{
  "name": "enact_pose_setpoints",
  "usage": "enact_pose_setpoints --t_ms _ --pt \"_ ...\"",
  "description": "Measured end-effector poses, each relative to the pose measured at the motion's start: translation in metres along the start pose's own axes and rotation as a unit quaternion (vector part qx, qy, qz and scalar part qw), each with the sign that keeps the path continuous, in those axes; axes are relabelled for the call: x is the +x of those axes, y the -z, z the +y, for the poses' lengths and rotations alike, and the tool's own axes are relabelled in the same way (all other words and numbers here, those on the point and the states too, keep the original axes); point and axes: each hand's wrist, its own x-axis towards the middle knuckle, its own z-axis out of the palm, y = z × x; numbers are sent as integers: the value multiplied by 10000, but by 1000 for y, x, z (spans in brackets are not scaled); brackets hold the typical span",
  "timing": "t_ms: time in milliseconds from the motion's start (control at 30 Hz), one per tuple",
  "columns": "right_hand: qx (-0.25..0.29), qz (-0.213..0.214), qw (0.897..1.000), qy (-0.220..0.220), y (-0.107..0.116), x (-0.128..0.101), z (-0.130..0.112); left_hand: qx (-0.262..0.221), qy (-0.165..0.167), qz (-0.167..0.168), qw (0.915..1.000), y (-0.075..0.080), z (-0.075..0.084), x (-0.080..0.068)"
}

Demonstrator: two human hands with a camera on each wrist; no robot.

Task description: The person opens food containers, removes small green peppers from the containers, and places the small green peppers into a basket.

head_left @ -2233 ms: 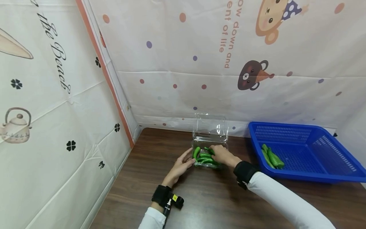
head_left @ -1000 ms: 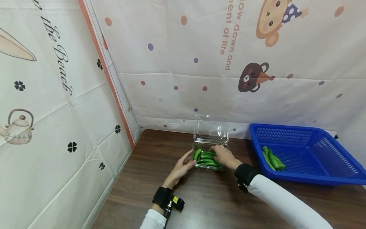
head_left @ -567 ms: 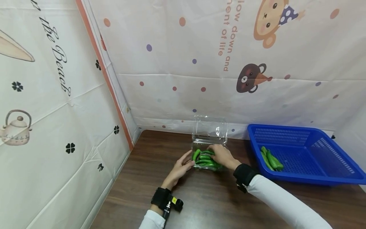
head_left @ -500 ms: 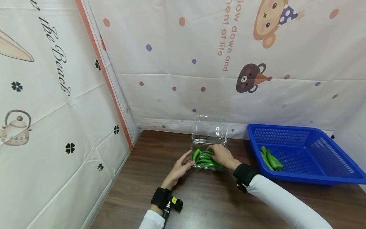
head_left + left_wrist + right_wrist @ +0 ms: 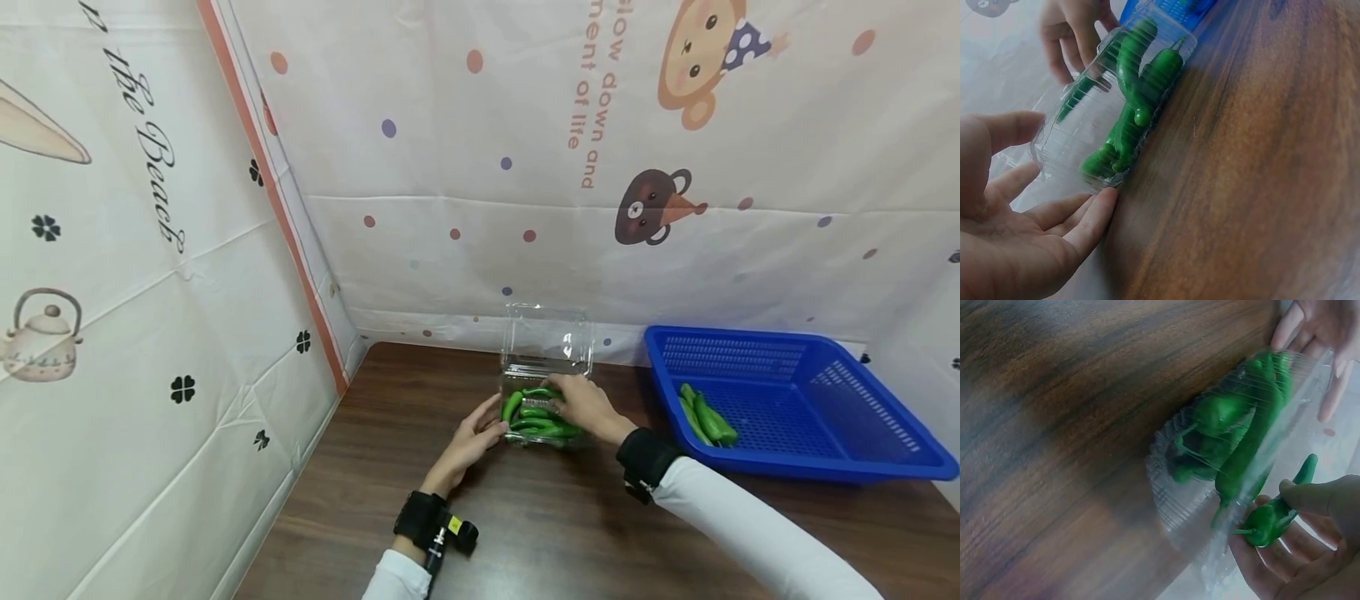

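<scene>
The green pepper [image 5: 1269, 520] I'm handling sits pinched between the thumb and curled fingers of my right hand [image 5: 588, 406], held over the far right part of the clear plastic box [image 5: 538, 414]. That box rests on the worktop [image 5: 540, 508] with its lid [image 5: 546, 340] standing up at the back, and several more green peppers [image 5: 1132, 103] lie piled inside it. My left hand [image 5: 471, 439] is spread out with straight fingers, its fingertips [image 5: 1100, 209] touching the box's left end and gripping nothing. Off to my right, apart from the box, stands a blue basket [image 5: 795, 404] with a few peppers [image 5: 705, 417] left in its near left corner. Printed cloth walls [image 5: 480, 167] close in the worktop behind and to my left.
</scene>
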Motion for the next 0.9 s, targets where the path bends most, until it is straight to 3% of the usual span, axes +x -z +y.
enact_pose_setpoints --t_ms 467,900 --pt "-94 258 9996 116 16 -3 -4 5 -46 20 10000 -1 -3 1" --pt "36 144 9999 60 29 -3 -5 -9 -80 1 10000 -1 -3 1"
